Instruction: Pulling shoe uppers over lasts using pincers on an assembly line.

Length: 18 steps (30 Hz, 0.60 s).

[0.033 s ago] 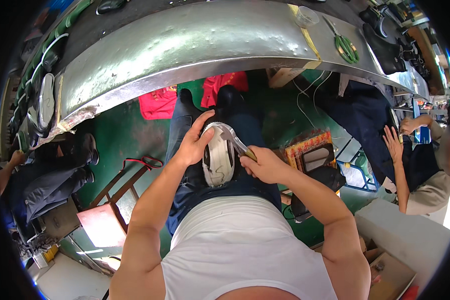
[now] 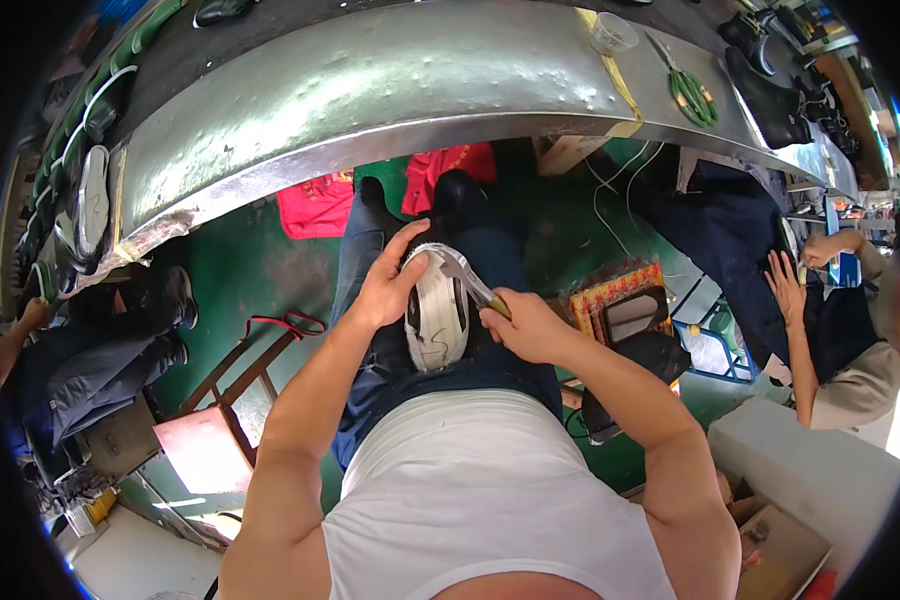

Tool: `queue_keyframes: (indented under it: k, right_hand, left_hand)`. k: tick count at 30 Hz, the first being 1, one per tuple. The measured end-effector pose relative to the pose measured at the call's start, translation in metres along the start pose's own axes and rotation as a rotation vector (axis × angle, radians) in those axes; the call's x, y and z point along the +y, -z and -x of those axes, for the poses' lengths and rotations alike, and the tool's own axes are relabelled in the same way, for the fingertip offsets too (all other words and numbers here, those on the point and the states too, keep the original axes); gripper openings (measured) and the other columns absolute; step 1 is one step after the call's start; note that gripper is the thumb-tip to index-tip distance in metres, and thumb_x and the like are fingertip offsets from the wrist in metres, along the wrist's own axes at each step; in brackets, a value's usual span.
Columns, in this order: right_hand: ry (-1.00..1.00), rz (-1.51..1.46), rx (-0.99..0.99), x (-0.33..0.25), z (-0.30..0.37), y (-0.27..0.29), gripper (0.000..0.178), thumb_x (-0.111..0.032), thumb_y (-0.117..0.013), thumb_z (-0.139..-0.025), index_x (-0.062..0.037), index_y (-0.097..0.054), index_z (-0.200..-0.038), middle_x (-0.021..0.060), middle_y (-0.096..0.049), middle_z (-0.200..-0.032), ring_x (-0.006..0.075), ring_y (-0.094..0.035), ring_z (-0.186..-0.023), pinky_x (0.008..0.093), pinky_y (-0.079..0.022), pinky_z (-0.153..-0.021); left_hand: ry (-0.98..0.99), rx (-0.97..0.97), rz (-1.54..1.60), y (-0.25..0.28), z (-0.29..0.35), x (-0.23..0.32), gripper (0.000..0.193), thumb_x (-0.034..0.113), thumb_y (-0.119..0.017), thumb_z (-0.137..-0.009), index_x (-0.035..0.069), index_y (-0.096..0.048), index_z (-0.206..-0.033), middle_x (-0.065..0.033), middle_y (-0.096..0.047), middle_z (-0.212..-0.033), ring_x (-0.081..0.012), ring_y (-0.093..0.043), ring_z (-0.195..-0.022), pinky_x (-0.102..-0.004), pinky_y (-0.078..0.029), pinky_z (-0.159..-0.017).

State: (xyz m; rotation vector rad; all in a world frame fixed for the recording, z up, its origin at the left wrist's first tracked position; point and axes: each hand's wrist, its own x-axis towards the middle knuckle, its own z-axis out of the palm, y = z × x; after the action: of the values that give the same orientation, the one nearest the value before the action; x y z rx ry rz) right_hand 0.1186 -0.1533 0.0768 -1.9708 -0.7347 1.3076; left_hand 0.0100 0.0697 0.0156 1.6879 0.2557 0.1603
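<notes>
A shoe (image 2: pixel 440 318) rests sole up on my lap, its bottom pale, with a dark scribbled mark at the end nearest me. My left hand (image 2: pixel 386 284) grips its far end at the left side, thumb over the edge and fingers stretched along the outside. Wrapped around the handle of metal pincers (image 2: pixel 477 285) is my right hand (image 2: pixel 527 326). The head of the pincers touches the shoe's far right edge. Whether the jaws are closed on the upper's edge is too small to tell.
A metal-topped bench (image 2: pixel 370 85) runs across ahead, carrying green-handled scissors (image 2: pixel 692 97), a clear cup (image 2: pixel 613 35) and black shoes (image 2: pixel 767 98). A wooden stool (image 2: pixel 207 450) stands at left. Co-workers sit on both sides; the right one's hand (image 2: pixel 788 287) shows. A cardboard box (image 2: pixel 785 550) lies lower right.
The head of the pincers has shifted very slightly at the shoe's far edge. Both hands and the shoe stay almost in place.
</notes>
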Motion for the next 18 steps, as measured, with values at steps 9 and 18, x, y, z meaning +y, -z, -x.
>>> queue_keyframes:
  k: [9, 18]
  right_hand:
    - [0.103, 0.318, 0.230, 0.007, 0.005, -0.011, 0.024, -0.018, -0.058, -0.094, 0.0059, -0.056, -0.099, 0.0276, -0.065, -0.091, 0.0456, -0.064, -0.089, 0.0502, -0.050, -0.078]
    - [-0.173, -0.194, 0.029, -0.025, 0.019, 0.016, 0.035, -0.027, -0.052, -0.098, 0.0076, -0.055, -0.101, 0.0253, -0.065, -0.081, 0.0437, -0.065, -0.080, 0.0444, -0.052, -0.077]
  left_hand:
    - [0.334, -0.070, 0.289, 0.000, -0.023, -0.003, 0.049, 0.019, -0.064, -0.096, 0.007, -0.048, -0.141, -0.0056, -0.060, -0.119, -0.0124, -0.057, -0.104, -0.0274, -0.047, -0.093]
    - [0.362, -0.029, 0.240, -0.006, -0.031, -0.007, 0.049, 0.016, -0.065, -0.093, 0.004, -0.051, -0.138, -0.0082, -0.064, -0.116, -0.0129, -0.060, -0.099, -0.0279, -0.049, -0.089]
